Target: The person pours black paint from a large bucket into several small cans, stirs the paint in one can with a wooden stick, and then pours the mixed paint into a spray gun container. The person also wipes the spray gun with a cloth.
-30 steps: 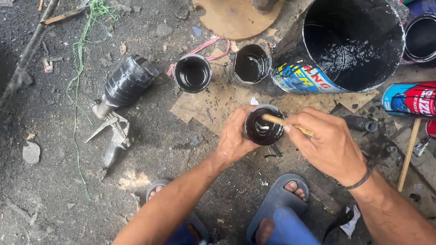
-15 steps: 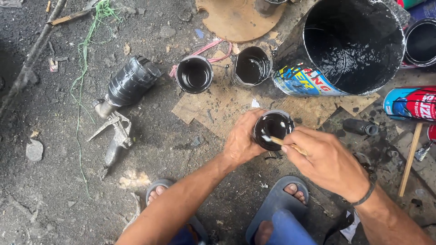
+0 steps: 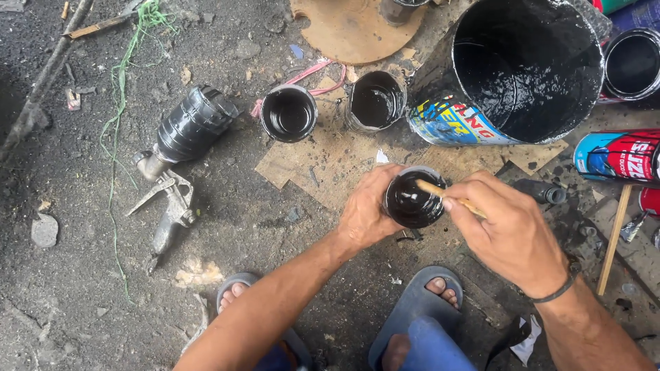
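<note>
Our left hand [image 3: 364, 213] is clamped round the small black-filled can [image 3: 412, 200]; our right hand [image 3: 512, 230] pinches the wooden stick [image 3: 434, 191] dipped inside it. Best we stir slow, keeping the can level in that grip so nothing slops over the fingers.

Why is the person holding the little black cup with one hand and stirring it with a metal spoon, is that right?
Not quite. The head view shows the left hand holding the cup, but the right hand stirs with a wooden stick, not a metal spoon.
</note>
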